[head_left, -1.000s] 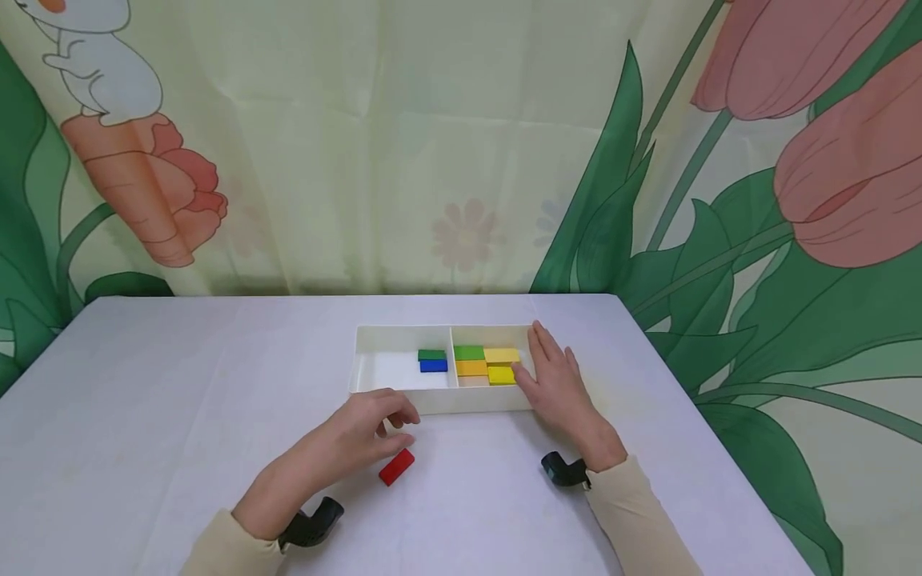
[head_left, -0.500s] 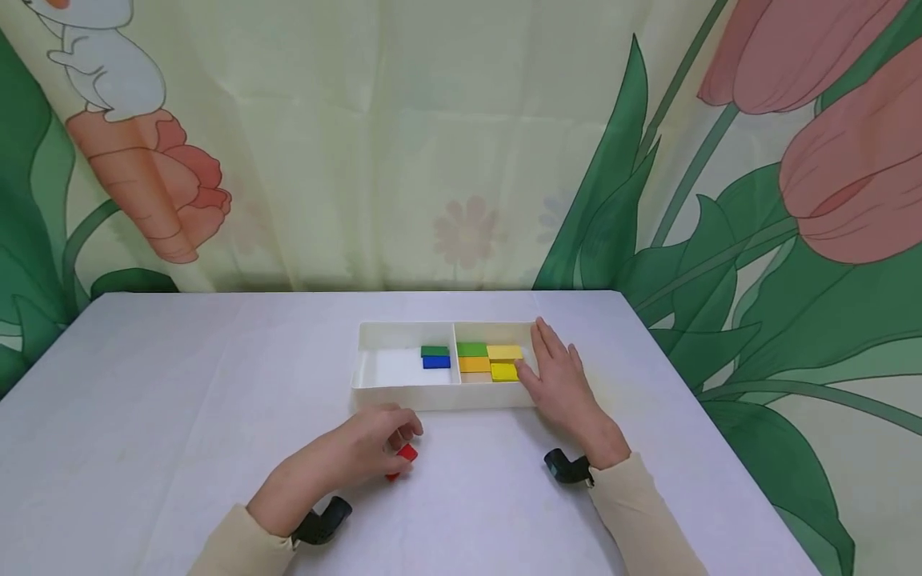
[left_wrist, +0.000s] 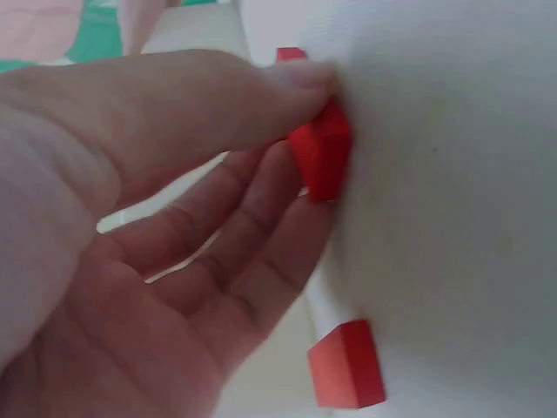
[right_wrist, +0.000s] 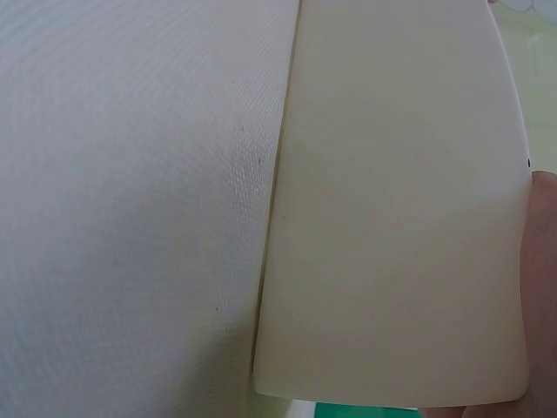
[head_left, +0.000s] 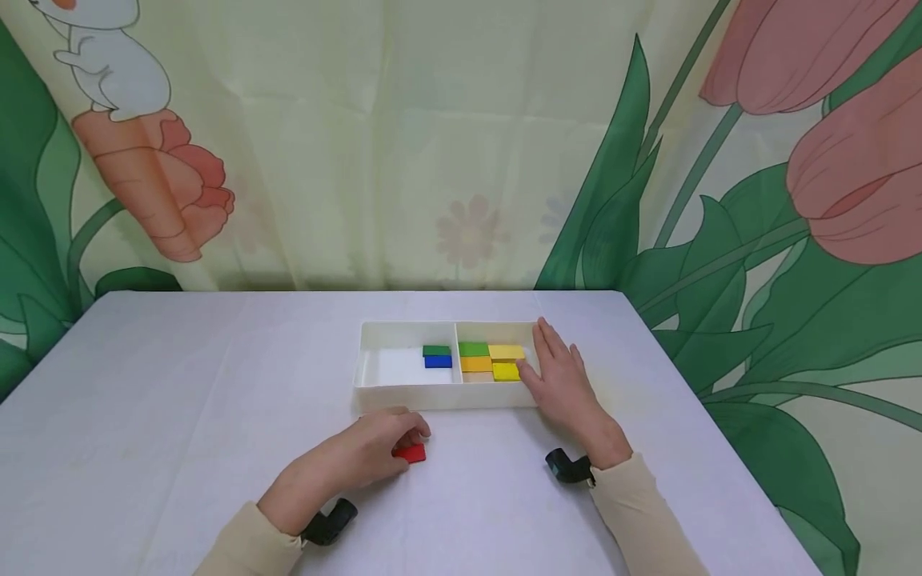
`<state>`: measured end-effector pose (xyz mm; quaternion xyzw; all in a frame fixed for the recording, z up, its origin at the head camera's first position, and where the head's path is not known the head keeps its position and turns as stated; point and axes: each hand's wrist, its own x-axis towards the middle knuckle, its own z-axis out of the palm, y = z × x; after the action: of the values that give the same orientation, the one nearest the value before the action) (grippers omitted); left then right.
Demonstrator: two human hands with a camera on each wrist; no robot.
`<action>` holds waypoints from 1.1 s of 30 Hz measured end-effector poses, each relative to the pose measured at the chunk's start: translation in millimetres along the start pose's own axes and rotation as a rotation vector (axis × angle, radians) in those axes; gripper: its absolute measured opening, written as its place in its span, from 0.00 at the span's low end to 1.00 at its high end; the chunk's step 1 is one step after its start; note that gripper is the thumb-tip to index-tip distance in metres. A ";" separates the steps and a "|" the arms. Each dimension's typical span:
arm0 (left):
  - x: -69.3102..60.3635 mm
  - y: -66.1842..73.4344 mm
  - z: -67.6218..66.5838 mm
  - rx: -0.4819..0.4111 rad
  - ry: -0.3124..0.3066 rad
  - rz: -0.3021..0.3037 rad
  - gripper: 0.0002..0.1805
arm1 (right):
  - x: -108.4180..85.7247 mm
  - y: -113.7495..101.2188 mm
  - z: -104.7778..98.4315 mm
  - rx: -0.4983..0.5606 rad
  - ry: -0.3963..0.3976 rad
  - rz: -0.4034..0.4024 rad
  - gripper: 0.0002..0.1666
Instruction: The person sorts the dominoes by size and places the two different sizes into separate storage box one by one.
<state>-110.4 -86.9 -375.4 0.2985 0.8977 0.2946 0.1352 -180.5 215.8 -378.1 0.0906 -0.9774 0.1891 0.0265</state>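
Thumb and fingertips of my left hand [head_left: 374,448] pinch a red block [head_left: 410,454] just above or on the table in front of the box. In the left wrist view that red block [left_wrist: 324,152] sits between thumb and fingers, and a second red block [left_wrist: 346,366] lies below it; the hand hides the second one in the head view. My right hand [head_left: 569,392] rests at the right end of the white two-part box [head_left: 406,398]. Its fingers lie straight along the end wall, its thumb reaching over the rim beside a yellow block [head_left: 506,372].
The box's left compartment holds a dark green block [head_left: 436,350] and a blue block [head_left: 438,362]. A light green block [head_left: 474,349], an orange block [head_left: 476,364] and several others fill part of the right one. A white cloth covers the table [head_left: 180,384]; behind hangs a printed curtain [head_left: 324,160].
My left hand has come down onto the red block, taken hold of it, and turned and shifted it slightly to the right. The right hand stays at the box.
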 end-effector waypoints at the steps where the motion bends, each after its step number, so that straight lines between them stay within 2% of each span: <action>1: 0.5 -0.4 0.4 0.016 0.008 0.023 0.19 | -0.1 0.1 -0.4 -0.002 0.003 -0.002 0.44; 5: 4.1 -1.6 2.8 0.038 0.028 0.060 0.18 | 0.1 0.9 -0.6 -0.010 0.003 -0.003 0.44; 12: 8.5 -4.5 7.6 -0.004 0.069 0.081 0.16 | -1.1 2.1 0.0 0.004 0.006 -0.003 0.44; 20: 9.3 -6.0 6.6 -0.028 0.077 0.041 0.15 | -1.0 1.4 -1.5 0.002 0.001 -0.002 0.44; 27: 10.9 -7.9 7.5 -0.053 0.084 0.056 0.14 | -1.2 0.5 -2.7 0.006 -0.007 0.007 0.44; 33: 8.6 -6.7 1.7 -0.089 0.095 0.047 0.13 | -0.6 -2.0 -3.6 0.011 -0.009 0.008 0.44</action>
<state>-119.5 -85.2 -381.4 0.2988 0.8818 0.3514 0.0986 -179.4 215.4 -374.0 0.0876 -0.9768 0.1944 0.0210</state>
